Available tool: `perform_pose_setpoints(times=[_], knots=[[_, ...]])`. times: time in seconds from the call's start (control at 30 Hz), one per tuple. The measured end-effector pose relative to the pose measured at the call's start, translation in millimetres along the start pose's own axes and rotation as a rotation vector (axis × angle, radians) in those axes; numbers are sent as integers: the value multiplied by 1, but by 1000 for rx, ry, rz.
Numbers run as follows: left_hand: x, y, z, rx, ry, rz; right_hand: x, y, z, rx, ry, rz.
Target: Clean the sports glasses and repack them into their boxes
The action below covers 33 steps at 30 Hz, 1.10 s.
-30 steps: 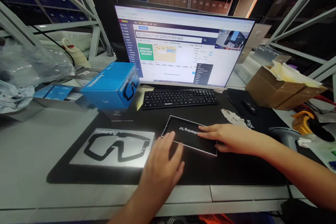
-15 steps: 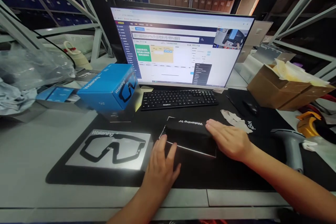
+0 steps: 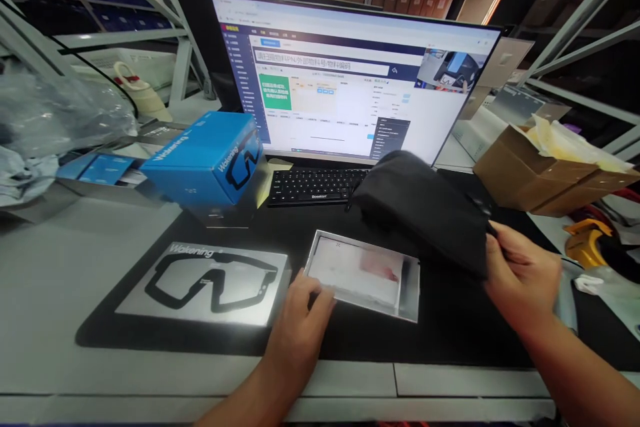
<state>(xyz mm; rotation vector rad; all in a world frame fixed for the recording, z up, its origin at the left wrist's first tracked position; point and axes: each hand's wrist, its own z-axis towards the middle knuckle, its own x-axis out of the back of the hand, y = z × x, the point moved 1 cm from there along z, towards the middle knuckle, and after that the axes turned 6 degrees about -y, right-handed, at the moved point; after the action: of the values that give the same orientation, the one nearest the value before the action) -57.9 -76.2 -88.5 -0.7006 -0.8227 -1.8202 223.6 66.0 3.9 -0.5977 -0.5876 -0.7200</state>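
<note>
My right hand [image 3: 520, 277] is closed on a black soft pouch [image 3: 423, 210], which hangs lifted above the black desk mat [image 3: 440, 327] in front of the keyboard [image 3: 313, 185]. My left hand [image 3: 300, 320] rests on the mat with its fingertips pressing the left edge of a shiny silver tray [image 3: 363, 273] that lies flat and reflects the screen. Left of it lies a silver lid printed with a goggles outline [image 3: 207, 280].
A blue goggles box [image 3: 205, 159] stands tilted at the left, in front of the monitor [image 3: 350, 77]. An open cardboard box with paper [image 3: 540, 170] sits at the right, with a yellow-and-black object [image 3: 585, 240] beside it. Plastic bags [image 3: 55, 120] lie far left.
My right hand has lifted the black pouch off the tray and carried it up and right, uncovering the shiny tray. The left hand has stayed at the tray's left edge.
</note>
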Motion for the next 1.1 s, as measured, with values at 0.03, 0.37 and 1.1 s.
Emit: perform_pose_setpoints(times=[0.03, 0.37, 1.1], knots=[[1, 1, -1, -16, 1, -6, 0, -4, -2, 34, -20, -9], [5, 20, -4, 32, 78, 13, -3, -17, -41, 446, -270, -43], [4, 9, -6, 16, 91, 99, -13, -38, -23, 481, -790, 208]])
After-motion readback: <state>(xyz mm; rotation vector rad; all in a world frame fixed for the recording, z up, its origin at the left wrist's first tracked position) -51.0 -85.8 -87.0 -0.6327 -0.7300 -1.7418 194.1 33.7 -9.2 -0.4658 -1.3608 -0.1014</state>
